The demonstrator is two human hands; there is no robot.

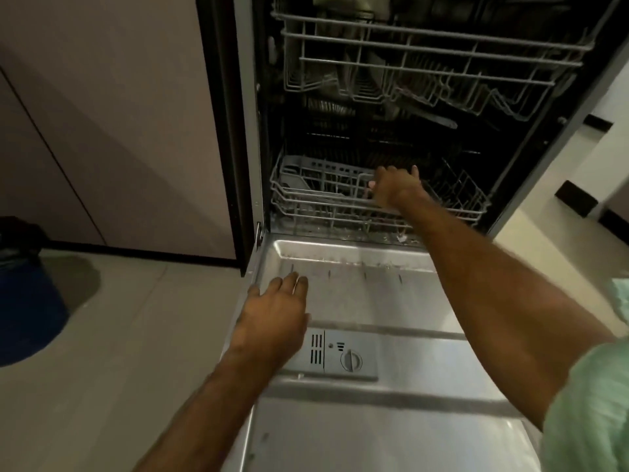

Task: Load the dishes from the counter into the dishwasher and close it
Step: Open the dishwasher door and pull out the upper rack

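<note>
The dishwasher [250,137] fills the upper middle of the frame, open, with its door [391,301] folded down flat toward the bottom. The lower rack [306,207] sits inside the tub at centre frame, not drawn out over the door. A grey cutlery basket [306,164] stands at its left end. Above it the upper rack [425,46] carries dim shapes of dishes [343,74]. The counter and anything left on it are out of view.

The right hand [396,190] lies on the front rim of the lower rack, right of centre, fingers reaching over the top wire. Blur hides whether its grip is closed round that wire. The left hand [275,308] is flat and open, holding nothing, over the left part of the door. I cannot tell whether it touches the steel.

The step in hand looks like moving the lower rack on its runners, in or out. To do it well, take the rim wire near its middle rather than off to one side, so the rack runs straight and does not skew. Move it smoothly so nothing in it rattles or tips. Keep the left hand's weight off the door, and clear of the detergent dispenser [340,356] below it.

Further out, a pale cabinet front [102,114] fills the upper left, the floor [119,318] the lower left, and a green sleeve [592,410] the lower right.
</note>
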